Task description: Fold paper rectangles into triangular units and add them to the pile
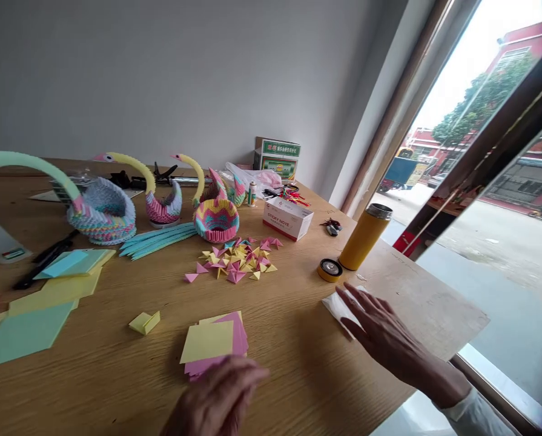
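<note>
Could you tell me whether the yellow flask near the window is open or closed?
Open: the yellow flask stands upright showing a bare metal rim, and its round cap lies beside it on the wooden table.

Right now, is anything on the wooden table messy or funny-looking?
Yes: the small pink and yellow folded paper triangles lie scattered loose, and the yellow metal flask stands open, its round lid beside it.

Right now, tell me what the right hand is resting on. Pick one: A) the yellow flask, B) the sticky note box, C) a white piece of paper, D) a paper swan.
C: the right hand lies flat on a white piece of paper near the table edge, apart from the yellow flask and its lid.
</note>
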A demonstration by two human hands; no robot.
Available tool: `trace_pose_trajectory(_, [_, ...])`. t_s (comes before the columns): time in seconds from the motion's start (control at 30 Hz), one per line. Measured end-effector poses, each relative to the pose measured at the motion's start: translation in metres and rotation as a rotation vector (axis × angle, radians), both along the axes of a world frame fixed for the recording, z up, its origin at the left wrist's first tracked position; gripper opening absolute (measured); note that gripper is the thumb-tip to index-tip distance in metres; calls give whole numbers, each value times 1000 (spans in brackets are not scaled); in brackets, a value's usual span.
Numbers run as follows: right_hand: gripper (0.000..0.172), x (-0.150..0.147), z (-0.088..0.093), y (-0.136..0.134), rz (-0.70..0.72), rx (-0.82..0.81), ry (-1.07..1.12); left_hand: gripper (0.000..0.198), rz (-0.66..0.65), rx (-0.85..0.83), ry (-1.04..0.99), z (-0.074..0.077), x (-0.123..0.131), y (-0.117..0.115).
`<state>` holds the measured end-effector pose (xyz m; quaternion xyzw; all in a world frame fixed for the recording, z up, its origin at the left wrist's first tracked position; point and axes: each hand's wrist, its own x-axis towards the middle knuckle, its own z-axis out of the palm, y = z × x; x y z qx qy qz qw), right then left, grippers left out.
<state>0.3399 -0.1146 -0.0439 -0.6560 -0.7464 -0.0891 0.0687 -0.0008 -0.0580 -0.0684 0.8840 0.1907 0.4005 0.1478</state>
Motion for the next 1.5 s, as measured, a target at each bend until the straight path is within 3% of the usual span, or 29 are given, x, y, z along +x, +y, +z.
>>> trace_pose_trajectory(0.03, [46,-9,8,3,52,32,14,27,127,-26,26,6,-7,3])
trace_pose_trajectory(0.17, [33,-59,34,17,294,39,114,24,433,-15,54,21,-39,22])
trace_pose_trajectory(0.27, [28,-99,43,32,431,14,198,25,638,19,74,19,-70,45])
trace_pose_trajectory(0.4, [23,-140,47,56,534,-28,249,32,815,1,237,8,-107,76])
trace_pose_trajectory(0.5, [19,-157,45,69,589,-45,267,41,813,-88,303,2,-116,84])
trace_pose_trajectory(0.63, [17,-165,39,78,613,-39,251,41,799,-135,291,-2,-110,80])
trace_pose_trajectory(0.7, [18,-166,35,81,618,-40,253,32,774,-199,255,-2,-107,81])
trace_pose_trajectory(0.83, [19,-168,34,89,609,-52,340,11,620,-496,133,9,-98,90])
trace_pose_trajectory(1.0, [22,-177,37,96,498,-114,808,16,452,-503,-187,51,-58,91])
trace_pose_trajectory(1.1, [47,-185,36,97,484,-234,1162,13,430,-427,-351,71,-25,83])
trace_pose_trajectory(1.17, [50,-189,34,98,457,-197,1380,11,377,-445,-446,75,-7,78])
trace_pose_trajectory(1.27, [33,-189,34,101,393,-61,1626,11,282,-558,-498,72,8,74])
trace_pose_trajectory(1.37, [26,-183,35,106,347,-9,1680,17,181,-668,-389,71,9,74])
trace_pose_trajectory(1.5, [24,-178,35,109,370,-57,1679,21,118,-722,-209,75,5,77])
